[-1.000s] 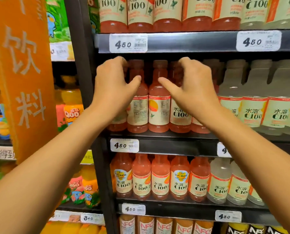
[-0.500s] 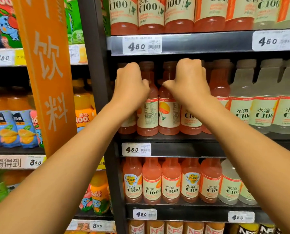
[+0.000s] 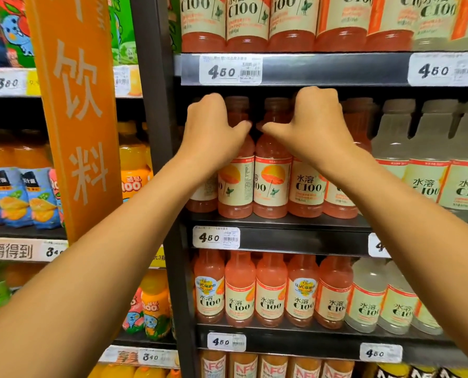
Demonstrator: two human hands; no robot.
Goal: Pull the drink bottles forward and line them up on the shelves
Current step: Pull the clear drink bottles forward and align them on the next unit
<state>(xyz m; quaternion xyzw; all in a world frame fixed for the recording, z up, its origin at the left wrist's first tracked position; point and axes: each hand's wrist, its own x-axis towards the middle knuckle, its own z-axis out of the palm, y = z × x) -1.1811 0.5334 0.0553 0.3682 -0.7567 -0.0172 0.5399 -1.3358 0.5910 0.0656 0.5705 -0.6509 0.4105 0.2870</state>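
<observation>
Pink C100 drink bottles (image 3: pixel 271 184) stand in a row on the middle shelf (image 3: pixel 282 238), their labels turned different ways. My left hand (image 3: pixel 213 126) curls over the neck of the leftmost pink bottles, fingers hooked behind them. My right hand (image 3: pixel 312 121) is closed over the necks of the pink bottles to the right of centre. Two pink bottles show between my thumbs. The fingertips of both hands are hidden behind the bottles.
Pale C100 bottles (image 3: pixel 423 173) fill the right of the same shelf. More pink bottles (image 3: pixel 271 290) line the shelf below and the shelf above (image 3: pixel 309 69). An orange hanging sign (image 3: pixel 77 110) and a dark upright post (image 3: pixel 156 105) stand at the left.
Both hands went from spread flat over the bottle tops to curled tight around the necks. The pink bottles have turned, showing different label faces.
</observation>
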